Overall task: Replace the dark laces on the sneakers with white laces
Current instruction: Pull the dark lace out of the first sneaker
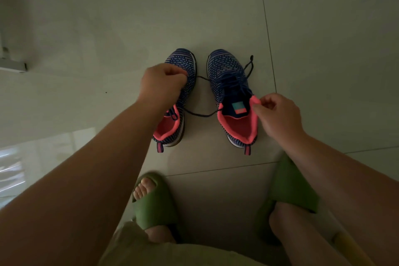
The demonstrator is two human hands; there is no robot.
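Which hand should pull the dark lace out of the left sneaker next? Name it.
Left. The left hand already pinches at the left sneaker lacing, whereas the right hand pinches the right sneaker collar.

Two sneakers stand side by side on the floor, toes pointing far, heels near. Both have blue knit uppers with pale dashes, coral-pink linings and a coral heel tab.

The left sneaker [181,101] is partly covered over its midfoot; a knot of dark lace shows at its collar.

The right sneaker [233,97] shows its open collar and a blue insole with a teal-and-coral label. Its dark lace [200,114] is loose: one strand trails across the floor between the two sneakers, and one end lies past the right side of the toe.
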